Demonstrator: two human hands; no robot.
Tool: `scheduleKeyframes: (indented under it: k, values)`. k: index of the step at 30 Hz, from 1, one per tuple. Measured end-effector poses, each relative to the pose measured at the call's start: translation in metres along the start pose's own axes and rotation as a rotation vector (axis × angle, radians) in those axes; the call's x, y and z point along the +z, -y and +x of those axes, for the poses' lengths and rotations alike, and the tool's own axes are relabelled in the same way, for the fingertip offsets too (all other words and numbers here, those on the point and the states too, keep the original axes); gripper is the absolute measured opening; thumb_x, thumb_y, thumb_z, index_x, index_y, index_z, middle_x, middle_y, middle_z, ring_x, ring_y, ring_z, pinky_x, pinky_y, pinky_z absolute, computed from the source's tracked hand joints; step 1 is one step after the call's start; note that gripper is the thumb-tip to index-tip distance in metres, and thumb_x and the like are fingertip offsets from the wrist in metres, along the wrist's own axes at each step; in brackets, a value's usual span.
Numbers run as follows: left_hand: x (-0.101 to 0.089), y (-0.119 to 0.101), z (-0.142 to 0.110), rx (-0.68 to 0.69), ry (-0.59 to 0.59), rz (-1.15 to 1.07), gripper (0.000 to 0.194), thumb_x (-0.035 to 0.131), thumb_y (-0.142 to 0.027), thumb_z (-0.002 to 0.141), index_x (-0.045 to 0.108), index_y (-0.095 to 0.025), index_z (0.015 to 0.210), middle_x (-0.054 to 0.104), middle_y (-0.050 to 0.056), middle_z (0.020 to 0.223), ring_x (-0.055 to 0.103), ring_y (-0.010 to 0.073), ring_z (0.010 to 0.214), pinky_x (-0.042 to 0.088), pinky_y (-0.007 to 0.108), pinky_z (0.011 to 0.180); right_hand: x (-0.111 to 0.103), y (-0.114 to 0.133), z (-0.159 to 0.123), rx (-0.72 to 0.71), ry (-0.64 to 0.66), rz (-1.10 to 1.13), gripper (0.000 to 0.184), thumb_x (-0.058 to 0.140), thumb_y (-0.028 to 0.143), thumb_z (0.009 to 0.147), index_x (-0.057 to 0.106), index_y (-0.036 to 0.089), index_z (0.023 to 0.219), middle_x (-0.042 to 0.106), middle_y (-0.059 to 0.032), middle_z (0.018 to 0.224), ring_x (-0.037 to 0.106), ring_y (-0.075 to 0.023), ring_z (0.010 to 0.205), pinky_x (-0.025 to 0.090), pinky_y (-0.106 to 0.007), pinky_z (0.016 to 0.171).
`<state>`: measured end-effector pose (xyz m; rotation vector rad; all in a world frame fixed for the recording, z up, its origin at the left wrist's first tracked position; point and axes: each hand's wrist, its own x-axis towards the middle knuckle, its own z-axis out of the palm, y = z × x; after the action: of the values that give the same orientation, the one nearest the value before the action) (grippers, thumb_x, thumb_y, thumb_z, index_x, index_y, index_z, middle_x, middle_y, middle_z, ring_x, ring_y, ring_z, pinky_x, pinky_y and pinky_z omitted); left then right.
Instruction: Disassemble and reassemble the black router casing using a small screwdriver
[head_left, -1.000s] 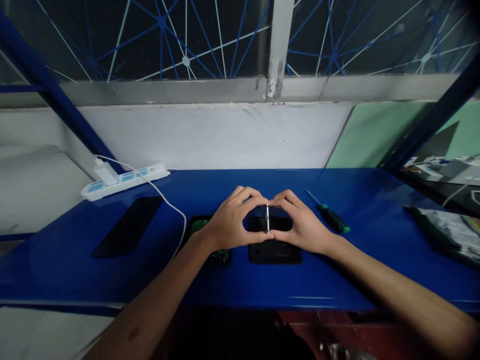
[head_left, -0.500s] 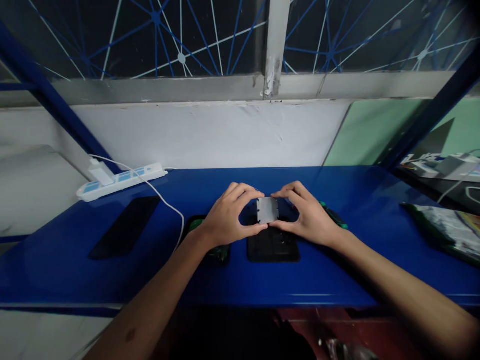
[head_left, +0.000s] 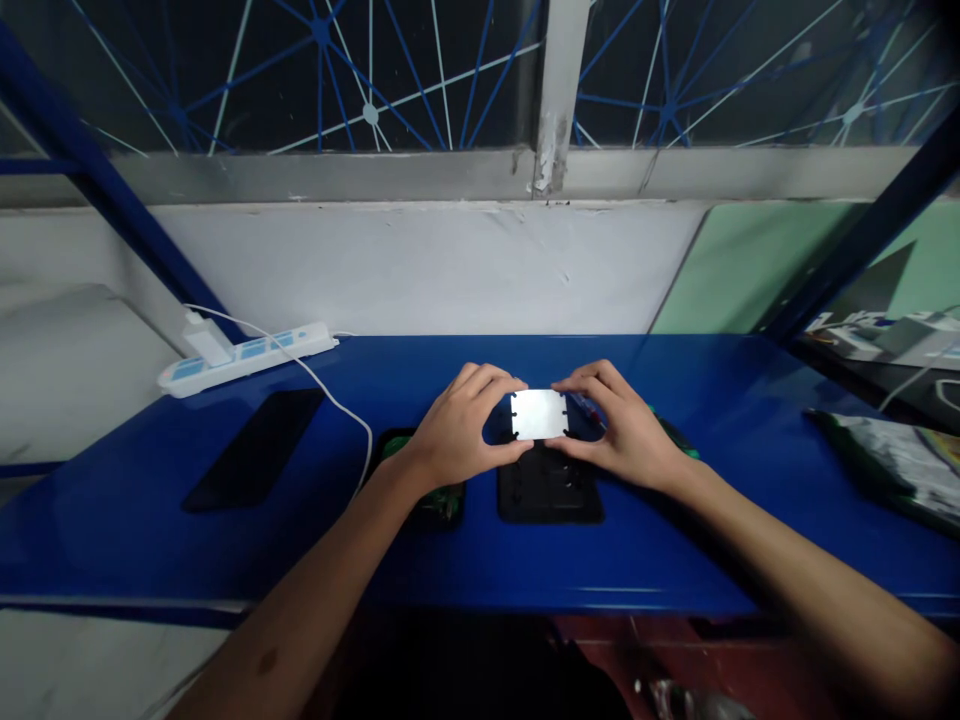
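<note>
Between my two hands is a small silvery rectangular plate [head_left: 539,415] with dark notches along its left and right edges. My left hand [head_left: 469,425] pinches its left side, thumb below and fingers above. On the other side my right hand [head_left: 615,425] grips it the same way. Beneath the plate, a black tray [head_left: 551,500] lies on the blue table; its far part is hidden by the plate and hands. A black box with green contents [head_left: 442,505] is partly covered by my left hand and forearm. Something green [head_left: 679,438] shows behind my right wrist.
At the left lie a black flat slab [head_left: 255,450] and a white power strip [head_left: 251,358] with a plugged-in charger. Its white cable [head_left: 349,410] runs toward my left forearm. A green-and-silver bag [head_left: 892,465] rests on the right of the blue table [head_left: 757,400].
The plate has turned so its face looks brighter and wider, and my hands are slightly farther apart. The whole view has shifted slightly.
</note>
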<state>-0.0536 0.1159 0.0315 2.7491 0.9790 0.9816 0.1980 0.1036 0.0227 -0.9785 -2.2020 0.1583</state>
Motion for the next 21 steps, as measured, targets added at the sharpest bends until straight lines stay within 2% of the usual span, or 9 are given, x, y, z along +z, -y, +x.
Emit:
scheduleKeyframes:
  k: [7,21]
  values:
    - [0.0006,0.0006,-0.0008,-0.009,0.006,0.022,0.043,0.072,-0.036,0.082,0.054,-0.023,0.119,0.06,0.007,0.116,0.054,0.0287,0.105,0.049,0.047,0.089,-0.0002,0.0001,-0.0001,0.002,-0.001,0.011,0.05,0.072,0.046,0.083,0.055,0.023,0.124,0.053,-0.0105,0.112,0.059,-0.028,0.105,0.056,-0.048,0.087]
    - [0.004,0.0035,-0.0004,-0.008,0.003,0.038,0.043,0.074,-0.034,0.08,0.054,-0.023,0.116,0.062,0.006,0.113,0.055,0.028,0.103,0.052,0.044,0.085,0.0028,0.0005,0.0004,-0.013,0.003,0.008,0.049,0.072,0.041,0.083,0.053,0.021,0.123,0.055,-0.0116,0.114,0.059,-0.0278,0.108,0.055,-0.046,0.092]
